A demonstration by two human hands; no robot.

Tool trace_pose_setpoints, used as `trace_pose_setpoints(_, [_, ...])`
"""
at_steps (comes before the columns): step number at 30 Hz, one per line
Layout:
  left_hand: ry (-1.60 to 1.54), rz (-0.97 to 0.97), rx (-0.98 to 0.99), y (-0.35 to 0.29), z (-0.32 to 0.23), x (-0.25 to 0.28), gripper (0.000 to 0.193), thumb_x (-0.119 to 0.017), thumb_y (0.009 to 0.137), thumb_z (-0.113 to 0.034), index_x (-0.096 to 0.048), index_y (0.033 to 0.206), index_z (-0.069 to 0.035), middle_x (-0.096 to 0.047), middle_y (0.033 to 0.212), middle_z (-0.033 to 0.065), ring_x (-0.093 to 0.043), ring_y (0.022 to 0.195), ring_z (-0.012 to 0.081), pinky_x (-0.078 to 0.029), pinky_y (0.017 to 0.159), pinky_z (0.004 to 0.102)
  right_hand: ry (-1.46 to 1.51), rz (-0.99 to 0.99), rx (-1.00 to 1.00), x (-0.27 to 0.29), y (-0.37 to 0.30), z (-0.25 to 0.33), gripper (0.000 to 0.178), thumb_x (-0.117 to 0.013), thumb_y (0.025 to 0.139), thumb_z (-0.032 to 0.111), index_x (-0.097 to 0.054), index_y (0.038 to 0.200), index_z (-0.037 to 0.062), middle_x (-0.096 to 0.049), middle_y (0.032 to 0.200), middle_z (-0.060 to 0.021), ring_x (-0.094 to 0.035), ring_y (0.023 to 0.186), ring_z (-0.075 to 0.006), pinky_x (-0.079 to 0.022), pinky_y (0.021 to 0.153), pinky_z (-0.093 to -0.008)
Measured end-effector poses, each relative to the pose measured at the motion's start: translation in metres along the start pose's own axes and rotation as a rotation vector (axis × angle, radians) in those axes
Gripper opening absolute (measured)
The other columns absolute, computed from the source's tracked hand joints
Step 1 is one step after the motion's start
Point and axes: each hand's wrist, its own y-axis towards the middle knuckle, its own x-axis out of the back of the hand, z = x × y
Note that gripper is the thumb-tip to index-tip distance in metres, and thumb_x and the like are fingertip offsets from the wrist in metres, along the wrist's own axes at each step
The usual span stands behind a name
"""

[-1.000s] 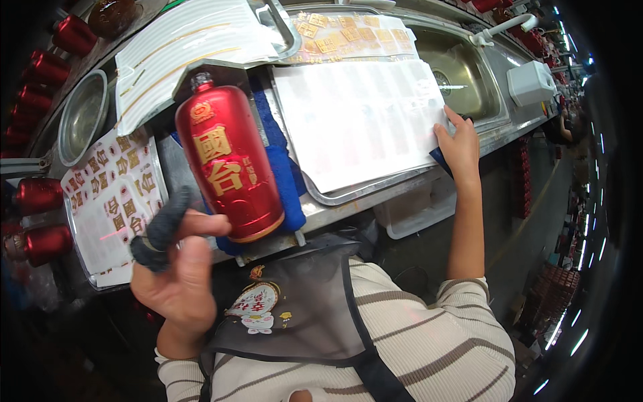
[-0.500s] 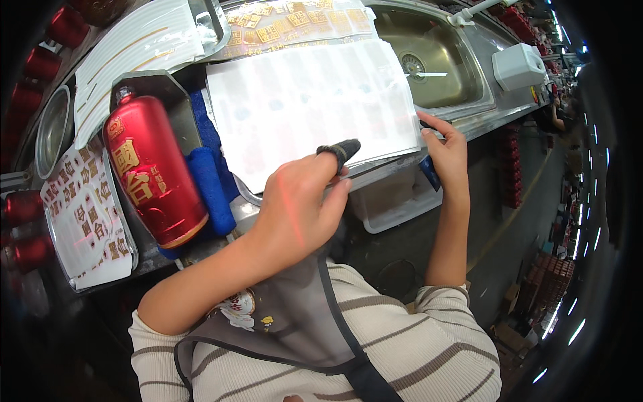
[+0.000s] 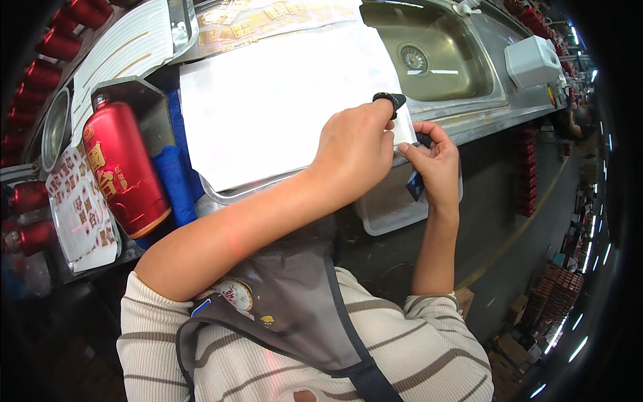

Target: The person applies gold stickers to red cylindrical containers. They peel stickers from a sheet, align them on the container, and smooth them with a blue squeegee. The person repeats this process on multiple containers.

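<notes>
A stack of white sheets (image 3: 288, 100) lies on a metal tray (image 3: 234, 194) in front of me. Over its right edge reaches my left hand (image 3: 358, 147), fingers bent together, a black cover (image 3: 390, 104) on one fingertip. What its fingers close on is hidden. Thumb and fingers of my right hand (image 3: 434, 164) pinch the near right corner of the white sheets. From under that hand sticks a flat dark blue thing (image 3: 415, 185); its kind is unclear. Something black shows between the right fingers.
Left of the stack, a red bottle (image 3: 124, 167) leans by a blue cloth (image 3: 175, 184). Gold label sheets (image 3: 268, 23) lie behind; printed sheets (image 3: 84, 208) lie far left. At right are a steel sink (image 3: 462, 74) and white jug (image 3: 532, 61). A plastic bin (image 3: 385, 214) stands below.
My left hand has moved right, from the stack's near edge to its right edge, beside my right hand. The right hand has shifted slightly nearer to me. The view has also moved.
</notes>
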Motion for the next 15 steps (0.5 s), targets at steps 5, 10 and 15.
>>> trace_pose_setpoints(5, [-0.038, 0.064, 0.161, 0.007, 0.001, -0.005, 0.008, -0.058, 0.081, -0.003, -0.061, 0.085, 0.003, -0.069, 0.080, 0.0207, -0.067, 0.080, 0.0414, -0.053, 0.073, 0.0469, 0.055, -0.033, 0.039, -0.006, -0.005, -0.001, 0.031, -0.072, 0.082, -0.004, -0.062, 0.111, -0.0028, -0.063, 0.082, 0.0032, -0.048, 0.061, 0.0039, -0.035, 0.053, -0.0131])
trace_pose_setpoints(10, [-0.075, 0.048, 0.211, 0.010, 0.001, -0.004, 0.010, -0.059, 0.082, -0.004, -0.061, 0.085, 0.005, -0.069, 0.080, 0.0206, -0.068, 0.077, 0.0400, -0.054, 0.073, 0.0440, 0.079, -0.006, 0.062, -0.004, -0.005, -0.002, 0.030, -0.073, 0.082, -0.004, -0.063, 0.111, -0.0035, -0.064, 0.081, 0.0034, -0.048, 0.061, 0.0041, -0.035, 0.054, -0.0129])
trace_pose_setpoints(15, [-0.176, 0.049, 0.305, 0.015, 0.003, -0.002, 0.015, -0.064, 0.082, -0.008, -0.060, 0.083, 0.007, -0.069, 0.077, 0.0196, -0.069, 0.074, 0.0349, -0.054, 0.070, 0.0401, 0.120, 0.003, 0.086, -0.007, -0.005, 0.002, 0.033, -0.074, 0.083, -0.003, -0.063, 0.114, -0.0055, -0.067, 0.086, -0.0002, -0.054, 0.065, 0.0024, -0.039, 0.057, -0.0126])
